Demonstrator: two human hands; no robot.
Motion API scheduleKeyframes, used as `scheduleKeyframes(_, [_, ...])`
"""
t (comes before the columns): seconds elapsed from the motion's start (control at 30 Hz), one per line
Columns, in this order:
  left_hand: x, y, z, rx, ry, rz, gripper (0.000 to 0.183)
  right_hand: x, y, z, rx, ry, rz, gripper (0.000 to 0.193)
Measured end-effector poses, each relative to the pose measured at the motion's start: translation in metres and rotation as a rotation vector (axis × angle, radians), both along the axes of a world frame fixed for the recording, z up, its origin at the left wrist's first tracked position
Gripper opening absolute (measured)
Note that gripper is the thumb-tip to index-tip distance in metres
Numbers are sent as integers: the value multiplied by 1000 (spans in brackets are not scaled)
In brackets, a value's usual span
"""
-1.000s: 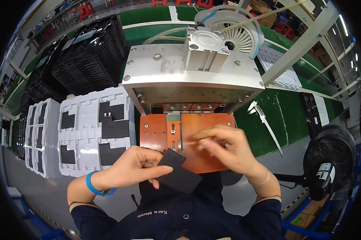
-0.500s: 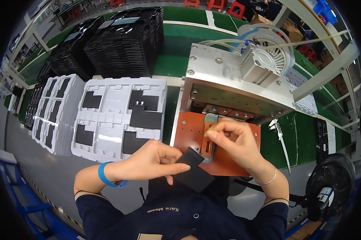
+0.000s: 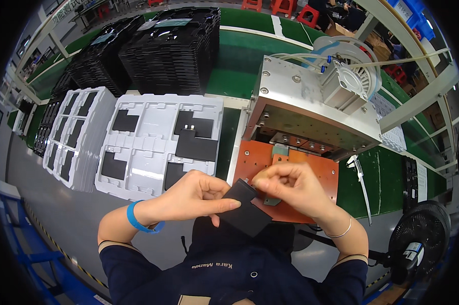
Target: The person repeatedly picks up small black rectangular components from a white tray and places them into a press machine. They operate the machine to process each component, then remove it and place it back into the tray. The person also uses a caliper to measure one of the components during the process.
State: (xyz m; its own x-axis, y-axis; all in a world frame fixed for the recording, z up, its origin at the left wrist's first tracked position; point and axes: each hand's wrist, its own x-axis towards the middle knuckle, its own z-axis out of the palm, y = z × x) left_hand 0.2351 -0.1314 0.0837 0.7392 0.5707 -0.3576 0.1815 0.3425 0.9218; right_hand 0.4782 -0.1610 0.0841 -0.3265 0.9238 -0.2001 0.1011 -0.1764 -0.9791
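My left hand [image 3: 201, 198] grips a flat black L-shaped battery cell [image 3: 245, 216] between thumb and fingers, tilted in front of my body. My right hand [image 3: 296, 189] is closed in a pinch right at the cell's upper corner, by a small shiny tab. Whatever lies between those fingertips is too small to make out. Beneath the right hand is the orange plate [image 3: 325, 206] of a metal press, with a slotted fixture [image 3: 279, 152] on it partly covered by the hand. Similar cells sit in a white tray [image 3: 149, 165] to the left; one with two silver tabs [image 3: 195, 145] rests over another.
The metal press [image 3: 303, 94] stands behind the plate. Stacks of black trays [image 3: 171, 56] are at the back left, with stacked white trays [image 3: 77, 137] beside the open one. A caliper [image 3: 360, 183] lies on the green mat right of the press, near a black fan [image 3: 417, 244].
My right hand has moved left and down from above the fixture to the cell's corner. The left hand still holds the cell. The whole view has shifted slightly.
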Motion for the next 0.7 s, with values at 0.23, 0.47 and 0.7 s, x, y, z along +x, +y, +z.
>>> scheduleKeyframes(0.23, [-33,0,-5,166,-4,152,22,-4,7,6,45,85,-139,12])
scheduleKeyframes(0.47, [-137,88,-26,450,280,866,28,-45,46,20,510,-449,144,21])
scheduleKeyframes(0.7, [-135,122,-63,771,875,717,28,-113,94,-33,734,-1160,331,53])
